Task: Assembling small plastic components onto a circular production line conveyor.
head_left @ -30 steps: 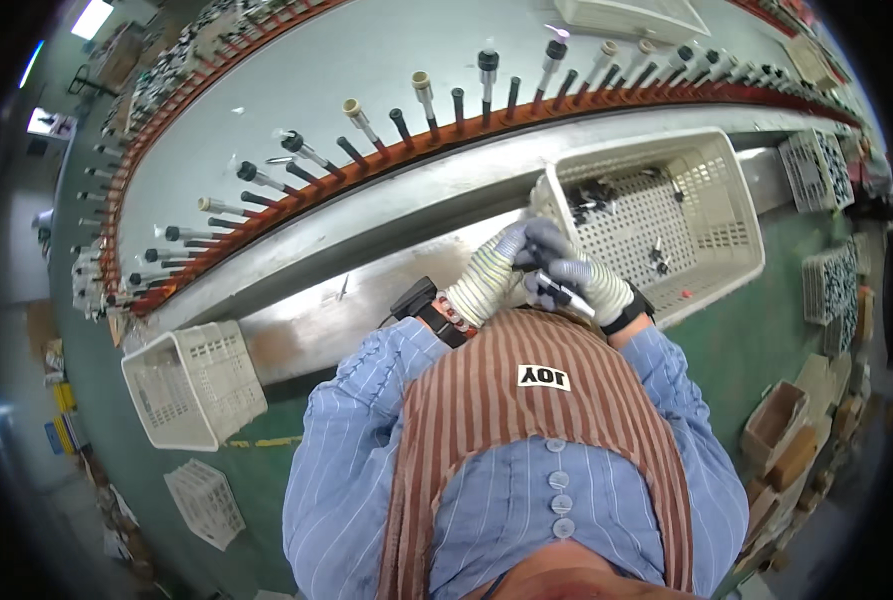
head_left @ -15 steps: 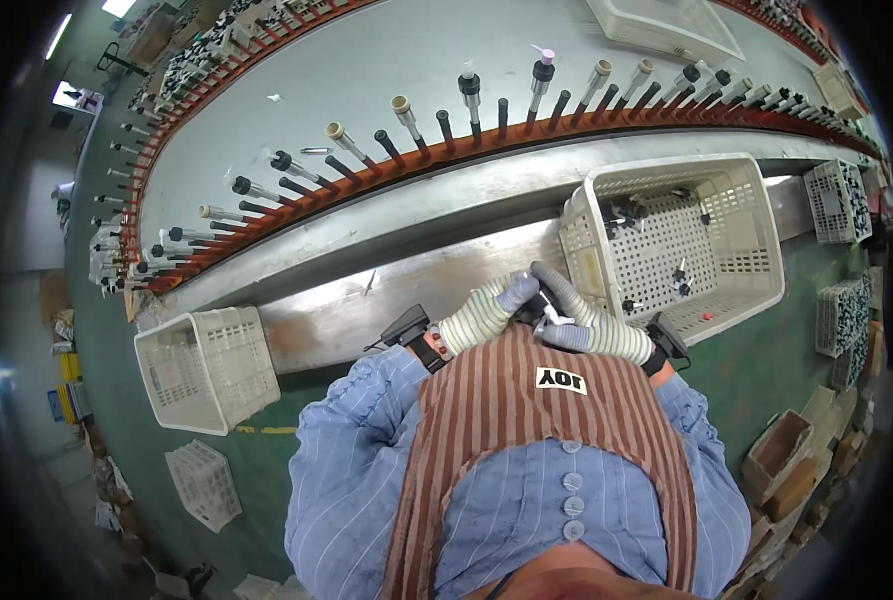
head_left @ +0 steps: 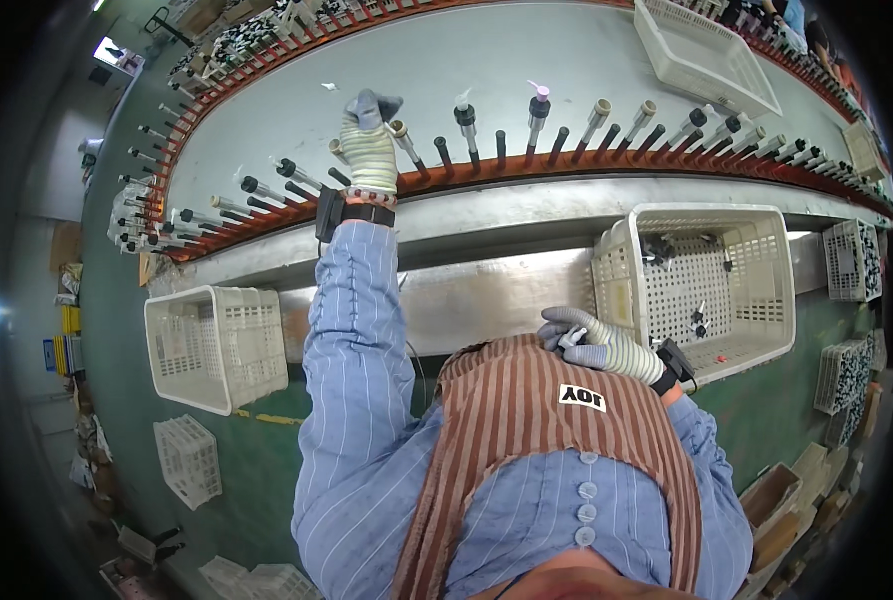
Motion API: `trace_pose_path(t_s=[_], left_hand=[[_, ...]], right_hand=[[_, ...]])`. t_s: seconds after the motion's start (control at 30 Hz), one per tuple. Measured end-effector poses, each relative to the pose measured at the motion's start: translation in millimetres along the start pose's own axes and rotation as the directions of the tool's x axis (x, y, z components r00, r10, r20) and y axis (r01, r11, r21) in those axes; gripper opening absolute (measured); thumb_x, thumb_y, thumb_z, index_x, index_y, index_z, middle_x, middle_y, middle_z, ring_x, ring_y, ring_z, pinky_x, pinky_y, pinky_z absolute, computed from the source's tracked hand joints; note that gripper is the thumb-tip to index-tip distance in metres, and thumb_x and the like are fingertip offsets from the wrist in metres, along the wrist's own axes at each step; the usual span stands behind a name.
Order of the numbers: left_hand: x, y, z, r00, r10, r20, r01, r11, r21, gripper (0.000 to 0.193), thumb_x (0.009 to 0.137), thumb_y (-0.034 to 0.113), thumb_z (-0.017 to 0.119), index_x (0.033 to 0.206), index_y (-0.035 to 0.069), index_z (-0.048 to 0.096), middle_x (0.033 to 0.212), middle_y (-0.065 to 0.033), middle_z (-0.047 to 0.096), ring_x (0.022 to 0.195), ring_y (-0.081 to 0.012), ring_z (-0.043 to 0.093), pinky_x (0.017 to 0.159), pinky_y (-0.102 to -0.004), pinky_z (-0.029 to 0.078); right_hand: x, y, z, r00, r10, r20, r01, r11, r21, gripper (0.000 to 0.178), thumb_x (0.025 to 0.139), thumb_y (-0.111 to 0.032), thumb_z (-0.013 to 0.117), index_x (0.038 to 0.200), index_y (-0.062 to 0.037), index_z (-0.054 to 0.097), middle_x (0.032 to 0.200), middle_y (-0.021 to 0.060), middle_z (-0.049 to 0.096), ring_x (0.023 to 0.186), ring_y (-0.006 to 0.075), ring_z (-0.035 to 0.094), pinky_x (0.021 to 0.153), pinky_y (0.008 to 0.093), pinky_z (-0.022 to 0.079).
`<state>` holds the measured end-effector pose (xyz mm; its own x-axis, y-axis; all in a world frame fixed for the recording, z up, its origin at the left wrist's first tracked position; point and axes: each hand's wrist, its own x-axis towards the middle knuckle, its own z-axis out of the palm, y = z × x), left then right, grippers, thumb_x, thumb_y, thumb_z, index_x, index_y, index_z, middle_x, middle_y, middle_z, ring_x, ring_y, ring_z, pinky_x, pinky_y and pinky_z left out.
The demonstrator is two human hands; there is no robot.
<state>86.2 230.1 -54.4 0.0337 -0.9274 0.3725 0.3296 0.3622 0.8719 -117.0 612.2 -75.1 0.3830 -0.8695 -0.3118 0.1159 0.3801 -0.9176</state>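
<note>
My left hand (head_left: 368, 145), in a striped glove with grey fingers, reaches out over the row of upright pegs (head_left: 443, 152). Its fingers are curled together beside a tan-topped tube (head_left: 398, 130); whatever they hold is hidden. Close to my apron, my right hand (head_left: 606, 350) is closed on a small white plastic piece (head_left: 571, 338), which pokes out between its thumb and fingers. Further along the pegs stand a black-collared pump with a white head (head_left: 465, 118) and another with a pink head (head_left: 539, 105).
A white perforated crate (head_left: 706, 215) with a few black and white pump parts stands at right. Another white crate (head_left: 181, 350) is at left. The orange peg rail (head_left: 486, 172) curves around a grey table (head_left: 546, 50), where a white basin (head_left: 706, 60) lies at the far right.
My hands were together at my apron over a black and white part. The left has moved forward and left to the pegs; the right stays near the apron with the white piece.
</note>
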Motion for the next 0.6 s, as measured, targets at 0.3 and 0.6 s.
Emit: trace_pose_path(t_s=[0.3, 0.6], left_hand=[[12, -13, -72, 0.998, 0.006, -0.068, 0.007, 0.982, 0.188, 0.059, 0.100, 0.052, 0.044, 0.084, -0.001, 0.065, 0.079, -0.0101, 0.068, 0.072, -0.0195, 0.062, 0.068, -0.0335, 0.048], [16, -30, -110, 0.999, 0.043, -0.016, -0.039, 0.979, 0.199, 0.036, 0.100, 0.035, 0.053, 0.079, 0.006, 0.055, 0.062, -0.0032, 0.058, 0.058, -0.0130, 0.054, 0.054, -0.0307, 0.044]], right_hand=[[4, 6, 9, 0.990, 0.064, -0.126, -0.039, 0.980, 0.193, 0.060, 0.090, -0.025, 0.069, 0.140, -0.0027, 0.045, 0.137, 0.0126, 0.053, 0.125, 0.0224, 0.053, 0.109, 0.0361, 0.041], [9, 20, 16, 0.975, 0.132, -0.180, -0.086, 0.966, 0.246, 0.047, 0.094, -0.015, 0.061, 0.137, -0.0004, 0.047, 0.126, 0.0124, 0.060, 0.118, 0.0209, 0.058, 0.105, 0.0342, 0.045]])
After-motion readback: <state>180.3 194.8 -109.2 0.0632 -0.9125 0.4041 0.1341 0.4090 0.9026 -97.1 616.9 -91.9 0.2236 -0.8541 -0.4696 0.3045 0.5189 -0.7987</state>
